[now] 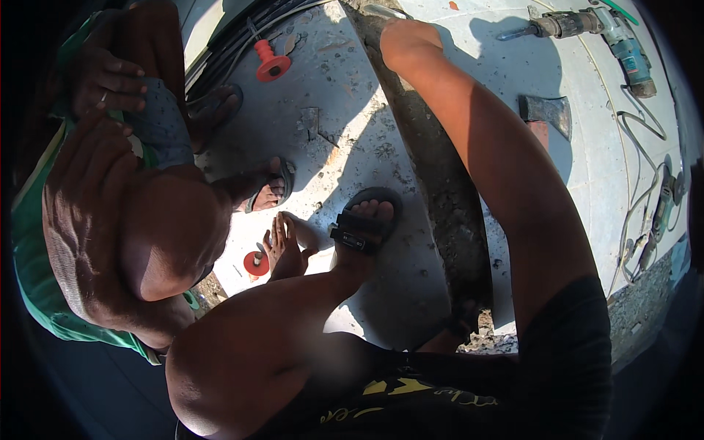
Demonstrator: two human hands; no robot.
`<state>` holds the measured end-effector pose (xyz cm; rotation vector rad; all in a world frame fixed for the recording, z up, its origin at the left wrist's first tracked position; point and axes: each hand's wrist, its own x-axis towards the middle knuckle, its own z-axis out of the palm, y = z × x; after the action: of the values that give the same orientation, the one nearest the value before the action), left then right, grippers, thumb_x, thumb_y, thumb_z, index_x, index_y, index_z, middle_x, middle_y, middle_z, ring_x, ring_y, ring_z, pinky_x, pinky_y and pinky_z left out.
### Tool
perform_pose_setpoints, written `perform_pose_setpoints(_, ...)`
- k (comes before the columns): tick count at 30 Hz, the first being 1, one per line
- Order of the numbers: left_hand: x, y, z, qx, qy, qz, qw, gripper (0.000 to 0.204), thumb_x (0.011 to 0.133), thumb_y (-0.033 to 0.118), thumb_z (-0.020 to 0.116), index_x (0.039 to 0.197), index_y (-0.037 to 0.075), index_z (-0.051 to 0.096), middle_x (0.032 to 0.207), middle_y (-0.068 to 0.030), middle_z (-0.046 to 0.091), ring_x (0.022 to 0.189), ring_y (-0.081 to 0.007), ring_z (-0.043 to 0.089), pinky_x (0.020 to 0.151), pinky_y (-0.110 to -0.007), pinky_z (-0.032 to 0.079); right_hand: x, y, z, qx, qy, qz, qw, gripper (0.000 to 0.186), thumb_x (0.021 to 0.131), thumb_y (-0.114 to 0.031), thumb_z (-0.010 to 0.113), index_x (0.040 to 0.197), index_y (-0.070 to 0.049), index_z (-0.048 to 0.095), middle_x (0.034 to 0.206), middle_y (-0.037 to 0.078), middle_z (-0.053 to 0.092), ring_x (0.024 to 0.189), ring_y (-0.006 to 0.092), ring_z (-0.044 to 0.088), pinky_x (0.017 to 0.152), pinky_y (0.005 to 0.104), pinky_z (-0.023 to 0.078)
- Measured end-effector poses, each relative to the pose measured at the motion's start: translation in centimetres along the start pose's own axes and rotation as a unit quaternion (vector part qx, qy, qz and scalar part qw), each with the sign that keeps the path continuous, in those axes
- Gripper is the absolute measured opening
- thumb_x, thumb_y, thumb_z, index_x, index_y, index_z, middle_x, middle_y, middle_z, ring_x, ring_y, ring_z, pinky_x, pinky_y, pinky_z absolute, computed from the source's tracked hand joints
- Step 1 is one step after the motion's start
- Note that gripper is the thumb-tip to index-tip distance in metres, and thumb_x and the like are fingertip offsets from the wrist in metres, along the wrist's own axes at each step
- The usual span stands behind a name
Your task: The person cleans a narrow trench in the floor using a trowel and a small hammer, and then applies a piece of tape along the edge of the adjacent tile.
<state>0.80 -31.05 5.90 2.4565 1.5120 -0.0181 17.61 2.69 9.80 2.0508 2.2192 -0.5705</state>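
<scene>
Head view: your left hand [281, 251] rests on the slab [352, 99] beside a red disc [253, 269], fingers slightly apart; your right hand's [408, 42] fingers, I can't tell

Features pale floor tiles [595, 161] at right of frame, bordering rough, gravelly ground [642, 312] at lower right; receives strong sunlight, casting dark shadows [400, 293] at center.

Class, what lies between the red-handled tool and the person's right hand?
In the head view, a gritty grey slab stretches from the red-handled tool; then comes the dark trench, beside the right hand.
</scene>
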Motion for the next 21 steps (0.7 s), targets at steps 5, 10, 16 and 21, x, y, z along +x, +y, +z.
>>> perform_pose_setpoints(5, -0.6, -0.2, 1.3, 0.007, -0.013, -0.021, 1.0, 0.05, 0.093, 0.012, 0.049, 0.143, 0.012, 0.046, 0.135, -0.0198, 0.057, 0.125, -0.0387, 0.056, 0.108, -0.052, 0.043, 1.0, -0.9, -0.2, -0.264, -0.064, -0.116, 0.955, 0.028, 0.081, -0.013, 0.078, 0.109, -0.011, 0.077, 0.115, 0.009, 0.072, 0.097, 0.0324, 0.071, 0.069, 0.0522, 0.059)
perform_pose_setpoints(10, -0.3, -0.3, 1.2, -0.004, -0.012, -0.019, 1.0, 0.049, 0.094, 0.012, 0.048, 0.143, 0.012, 0.046, 0.136, -0.0187, 0.057, 0.124, -0.0377, 0.056, 0.109, -0.051, 0.042, -3.6, 1.6, -5.3, -0.329, -0.121, -0.223, 0.91, 0.034, 0.083, -0.017, 0.074, 0.117, -0.011, 0.074, 0.119, 0.009, 0.072, 0.104, 0.0285, 0.07, 0.077, 0.0462, 0.058)
perform_pose_setpoints(16, -0.2, -0.3, 1.5, -0.003, 0.023, -0.008, 1.0, 0.049, 0.095, 0.012, 0.048, 0.144, 0.013, 0.046, 0.137, -0.0185, 0.056, 0.126, -0.0377, 0.055, 0.11, -0.052, 0.042, -2.4, -0.1, -9.3, -0.316, -0.079, -0.181, 0.928, 0.041, 0.08, -0.014, 0.076, 0.121, -0.011, 0.072, 0.117, 0.01, 0.073, 0.101, 0.0278, 0.071, 0.075, 0.045, 0.058)
perform_pose_setpoints(21, -0.1, -0.4, 1.7, 0.022, 0.046, -0.004, 0.999, 0.046, 0.094, 0.01, 0.05, 0.14, 0.013, 0.049, 0.134, -0.0166, 0.059, 0.123, -0.0346, 0.058, 0.108, -0.049, 0.044, 1.1, -2.1, -3.9, -0.306, -0.178, -0.045, 0.934, 0.053, 0.077, -0.007, 0.077, 0.129, -0.01, 0.066, 0.116, 0.018, 0.072, 0.1, 0.0322, 0.072, 0.078, 0.0427, 0.06)
